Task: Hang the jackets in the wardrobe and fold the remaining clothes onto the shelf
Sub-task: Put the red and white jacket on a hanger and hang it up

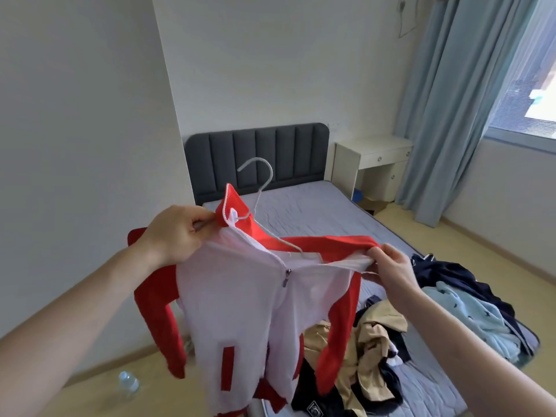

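**A:** So what's around you there?

**B:** I'm standing at the foot of the bed, bare grey mattress, dark padded headboard against the wall. On the mattress to my right there's a heap of clothes, tan and navy stuff, with a light blue piece beside it near the edge. White nightstand next to the headboard, blue curtains by the window. A plastic water bottle is lying on the floor down to my left.

**A:** And the jacket?

**B:** The red and white jacket is up in the air in front of me, over the bed's corner, blocking part of the pile. It's half on a white hanger, hook sticking up above the collar, zip partly done.

**A:** Hands?

**B:** Both arms stretched forward. My left hand has its fingers curled, gripping the collar and shoulder. My right hand pinches the other shoulder, pulling the fabric out sideways.
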Action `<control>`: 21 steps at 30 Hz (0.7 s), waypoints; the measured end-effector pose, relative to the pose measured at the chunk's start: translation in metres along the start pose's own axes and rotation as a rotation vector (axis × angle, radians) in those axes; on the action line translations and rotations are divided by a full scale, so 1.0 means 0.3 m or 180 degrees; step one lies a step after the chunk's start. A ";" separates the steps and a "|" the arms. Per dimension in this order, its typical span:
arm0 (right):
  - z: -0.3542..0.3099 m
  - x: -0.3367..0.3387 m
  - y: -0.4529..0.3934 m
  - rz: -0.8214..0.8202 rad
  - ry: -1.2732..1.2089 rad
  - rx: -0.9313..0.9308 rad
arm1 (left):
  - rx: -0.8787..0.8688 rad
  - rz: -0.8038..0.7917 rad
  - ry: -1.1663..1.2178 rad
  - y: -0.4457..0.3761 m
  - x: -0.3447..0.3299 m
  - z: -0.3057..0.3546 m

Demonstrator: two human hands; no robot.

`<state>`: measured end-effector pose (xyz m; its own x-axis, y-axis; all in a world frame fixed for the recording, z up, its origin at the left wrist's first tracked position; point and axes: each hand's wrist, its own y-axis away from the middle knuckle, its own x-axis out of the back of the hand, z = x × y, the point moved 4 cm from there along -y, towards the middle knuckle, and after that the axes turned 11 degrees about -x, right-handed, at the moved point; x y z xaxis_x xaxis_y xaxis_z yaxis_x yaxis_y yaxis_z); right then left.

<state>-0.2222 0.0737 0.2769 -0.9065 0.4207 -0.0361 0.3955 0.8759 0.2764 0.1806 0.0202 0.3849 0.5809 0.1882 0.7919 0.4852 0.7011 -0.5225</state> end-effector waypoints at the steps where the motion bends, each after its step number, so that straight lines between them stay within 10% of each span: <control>1: -0.032 0.006 0.005 0.0022 0.0005 0.0107 | -0.0087 -0.0082 -0.0181 0.000 -0.012 -0.002; 8: -0.250 -0.111 0.089 -0.0317 0.0388 0.1059 | -0.0127 -0.0641 -0.0942 -0.018 -0.175 0.007; 13: -0.335 -0.283 0.138 -0.0838 0.1841 0.1797 | 0.0748 -0.0396 -0.0043 -0.042 -0.247 0.037; 21: -0.253 -0.259 0.058 -0.0762 0.1973 0.1041 | 0.1022 0.0304 0.0687 -0.044 -0.227 0.065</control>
<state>-0.1562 0.0383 0.3575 -0.8525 0.0835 0.5161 0.1125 0.9933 0.0252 0.1218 0.0116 0.3440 0.7542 0.1380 0.6420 0.2133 0.8732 -0.4383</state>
